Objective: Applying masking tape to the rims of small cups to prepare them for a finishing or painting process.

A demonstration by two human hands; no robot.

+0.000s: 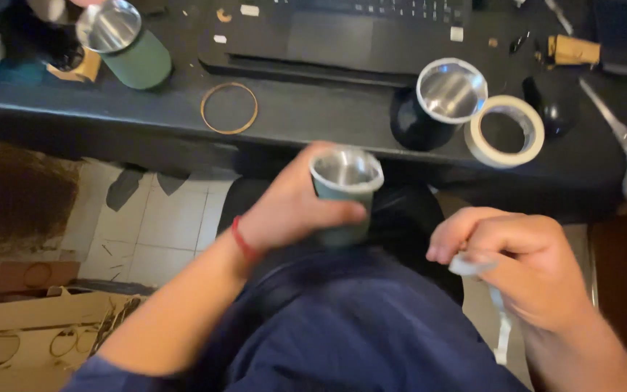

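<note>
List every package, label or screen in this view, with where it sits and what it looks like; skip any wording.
Cardboard box: lower left on the floor, flat brown sheets with circles cut out.
Small white stickers: top centre on the dark desk beside the laptop, little pale rectangles.
White strip: hanging from the right hand, narrow, pale.
No lit screen shows; only the laptop's keyboard deck.
</note>
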